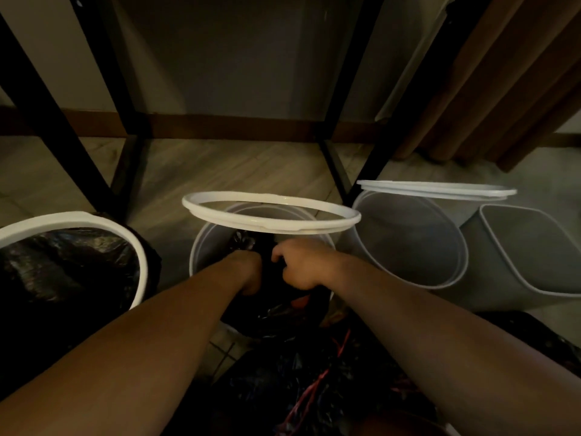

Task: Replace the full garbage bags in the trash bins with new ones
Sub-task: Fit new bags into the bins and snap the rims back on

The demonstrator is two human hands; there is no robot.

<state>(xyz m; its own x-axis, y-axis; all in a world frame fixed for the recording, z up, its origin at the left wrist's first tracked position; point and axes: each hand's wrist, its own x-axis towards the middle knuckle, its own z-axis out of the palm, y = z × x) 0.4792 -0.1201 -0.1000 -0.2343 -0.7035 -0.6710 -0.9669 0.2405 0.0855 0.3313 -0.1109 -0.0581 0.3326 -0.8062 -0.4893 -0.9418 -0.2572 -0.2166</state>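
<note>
At far left stands a round white plastic bin (78, 219), lined with a glossy black plastic liner (63, 272) held under its white hoop.

In the centre, straight ahead of the person, is a 2nd round white bin (201, 247). Its white plastic clamp ring (270, 215) is tipped up above the far rim. Inside it sits the crumpled black garbage bag (276, 313), the thing to be taken out.

Both hands are down in that mouth, close together but apart. The left hand (248, 272) is bunched into the bag's plastic, and the right hand (301, 267) has curled fingers clutching a gather of it. Neither is nearer: the bag lies directly beneath and between them. With the ring hanging over the far side, I judge the clear way out is upward and back toward the person.

To the right are an empty round white bin (408, 247) with its ring raised and a grey rectangular bin (534, 256).
</note>
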